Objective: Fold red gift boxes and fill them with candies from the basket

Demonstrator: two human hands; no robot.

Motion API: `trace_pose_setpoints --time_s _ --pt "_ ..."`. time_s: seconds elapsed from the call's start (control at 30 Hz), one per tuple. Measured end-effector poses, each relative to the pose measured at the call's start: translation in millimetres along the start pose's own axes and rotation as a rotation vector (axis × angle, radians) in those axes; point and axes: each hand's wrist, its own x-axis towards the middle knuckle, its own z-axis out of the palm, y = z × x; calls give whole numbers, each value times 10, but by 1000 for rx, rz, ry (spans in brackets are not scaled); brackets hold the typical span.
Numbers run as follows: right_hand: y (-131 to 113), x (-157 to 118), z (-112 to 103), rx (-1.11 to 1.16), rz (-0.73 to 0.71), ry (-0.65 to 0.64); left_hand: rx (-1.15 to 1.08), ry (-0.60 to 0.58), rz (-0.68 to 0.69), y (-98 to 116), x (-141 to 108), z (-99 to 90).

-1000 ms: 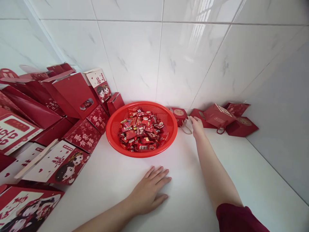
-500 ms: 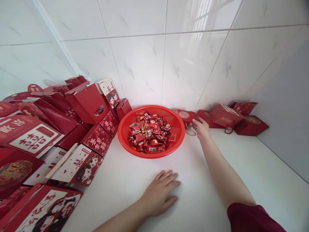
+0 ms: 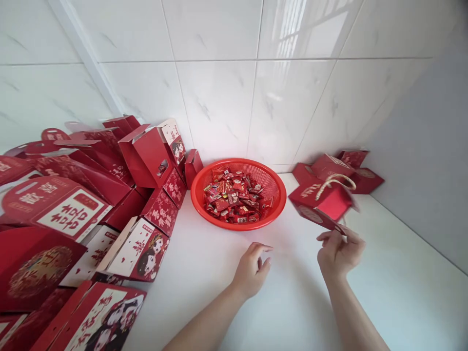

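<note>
Here, a smooth, matte white counter (image 3: 288,302) runs back to a wall of glossy white tiles (image 3: 215,102) with faint grey veining, thin grout lines and a bright window-like reflection; a plain greyish side wall (image 3: 431,156) closes off the right. Above the counter, to the right of centre, the small red cardboard box with a cream twisted-cord handle (image 3: 310,202) is tilted, its open end showing a bright red inside. The right hand (image 3: 341,243) grips it by its near lower edge, between thumb and fingers. The left hand (image 3: 254,270) holds nothing, its fingers loosely bent and thumb apart, in front of the round red plastic basket with perforated sides (image 3: 237,226); whether it touches the counter I cannot tell. The basket holds a heap of shiny, crinkled red-wrapped sweets (image 3: 236,197). Behind the raised box, angular red cartons (image 3: 331,165) cluster against the wall. Along the left, red and white printed gift boxes (image 3: 161,209) stand or lean in a crowded stack, some bearing cartoon couples, flat-sided and crisp-edged.
</note>
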Motion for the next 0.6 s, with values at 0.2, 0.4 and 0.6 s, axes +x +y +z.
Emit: trace_pose_setpoints --time_s 0.2,0.4,0.6 --pt "35 219 21 71 -212 151 -71 95 -26 -86 71 5" --pt "9 279 -180 166 -113 136 -113 134 -49 -105 100 25" --pt "-46 239 -190 349 196 -352 -186 249 -40 -106 138 43"
